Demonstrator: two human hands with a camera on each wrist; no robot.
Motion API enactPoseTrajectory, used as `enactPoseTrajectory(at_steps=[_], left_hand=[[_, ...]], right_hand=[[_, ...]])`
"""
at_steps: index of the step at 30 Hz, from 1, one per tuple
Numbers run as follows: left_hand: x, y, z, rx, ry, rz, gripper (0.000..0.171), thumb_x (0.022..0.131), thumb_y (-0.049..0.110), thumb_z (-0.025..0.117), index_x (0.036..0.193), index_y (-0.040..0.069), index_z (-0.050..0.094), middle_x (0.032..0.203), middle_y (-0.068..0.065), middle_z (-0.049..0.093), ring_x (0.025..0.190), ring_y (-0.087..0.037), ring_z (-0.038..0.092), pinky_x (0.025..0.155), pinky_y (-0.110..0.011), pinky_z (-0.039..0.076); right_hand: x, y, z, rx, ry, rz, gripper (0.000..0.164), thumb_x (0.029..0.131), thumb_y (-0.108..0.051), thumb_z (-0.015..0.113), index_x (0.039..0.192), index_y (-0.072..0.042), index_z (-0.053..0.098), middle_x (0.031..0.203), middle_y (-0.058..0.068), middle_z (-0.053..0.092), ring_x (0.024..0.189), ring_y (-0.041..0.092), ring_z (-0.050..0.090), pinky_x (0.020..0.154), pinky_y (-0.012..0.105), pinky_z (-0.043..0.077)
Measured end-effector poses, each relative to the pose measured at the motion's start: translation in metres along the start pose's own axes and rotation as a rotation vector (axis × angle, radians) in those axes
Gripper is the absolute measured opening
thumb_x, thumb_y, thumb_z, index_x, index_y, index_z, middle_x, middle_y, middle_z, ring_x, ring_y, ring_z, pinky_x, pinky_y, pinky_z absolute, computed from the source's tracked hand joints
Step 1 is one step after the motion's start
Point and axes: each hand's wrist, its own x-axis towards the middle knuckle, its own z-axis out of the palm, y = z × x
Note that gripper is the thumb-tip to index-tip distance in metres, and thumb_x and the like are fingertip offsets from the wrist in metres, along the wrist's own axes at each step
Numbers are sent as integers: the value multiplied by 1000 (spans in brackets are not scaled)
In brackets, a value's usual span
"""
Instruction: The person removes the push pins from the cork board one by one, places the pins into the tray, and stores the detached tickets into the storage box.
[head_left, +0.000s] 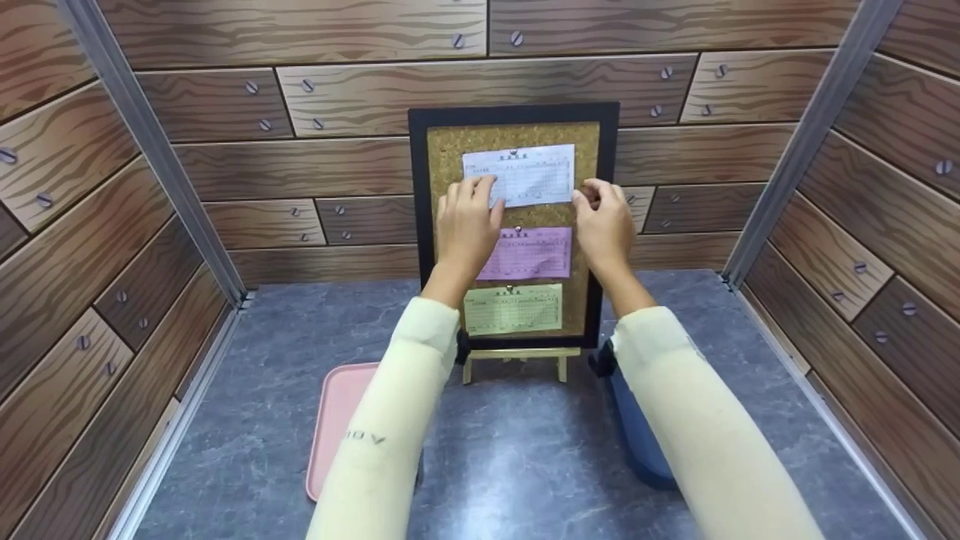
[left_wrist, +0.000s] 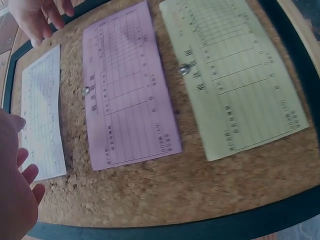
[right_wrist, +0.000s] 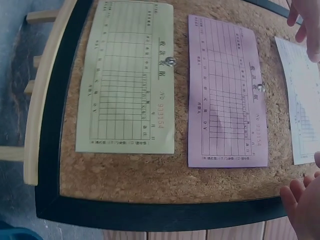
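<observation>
A white printed receipt slip point(head_left: 538, 176) is pinned by a clear pushpin point(head_left: 514, 152) near the top of a black-framed cork board point(head_left: 589, 300). My left hand point(head_left: 466, 229) is at its left part, fingers spread and overlapping the paper in the head view. Beside the right edge, my right hand point(head_left: 609, 231) has its thumb and fingers loosely bent, with nothing seen between them. Below hang a purple slip point(left_wrist: 127, 95) and a green slip point(right_wrist: 127, 80), each with its own pushpin at the top edge.
The board leans on a small wooden easel point(head_left: 517, 352) on the grey table point(head_left: 510, 450). A pink tray point(head_left: 337, 420) lies left, partly under my left sleeve. A dark blue tray point(head_left: 637, 442) is partly hidden by my right sleeve. Wood-patterned walls point(head_left: 315, 165) surround the table.
</observation>
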Motion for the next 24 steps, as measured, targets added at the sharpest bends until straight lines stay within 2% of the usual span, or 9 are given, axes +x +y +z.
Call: enactPoseTrajectory(at_steps=[6,12,15,19,24], left_hand=[[26,2,2,24,-7,-32,34,97,30,65,127,15,67,123,-3,67,110,-23,60,90,-36,47],[46,11,3,94,-20,-56,31,97,31,65,124,17,69,119,-1,68,109,-22,59,89,-36,46],[53,16,5,123,-43,-70,30,97,32,64,123,17,69,119,-1,67,110,-22,58,89,-36,46],[60,19,8,114,-68,-101,30,97,33,64,123,18,68,120,0,65,111,-21,56,89,-35,45],[63,18,13,85,-57,-128,28,96,34,66,119,19,69,118,1,66,111,-21,56,90,-35,46]], right_hand=[[9,-2,9,19,21,14,31,95,-27,69,119,-7,70,110,10,65,97,25,62,87,39,48],[12,-9,14,-35,30,84,30,93,-29,70,117,-11,69,112,7,63,103,26,62,88,43,48],[12,-11,16,-54,32,108,30,91,-29,72,115,-12,69,113,6,62,103,26,63,87,45,48],[13,-14,18,-54,23,129,27,91,-29,72,112,-12,68,113,6,61,103,26,62,86,46,47],[15,-15,16,-28,16,138,22,92,-26,70,109,-11,68,110,7,62,102,26,62,86,44,47]])
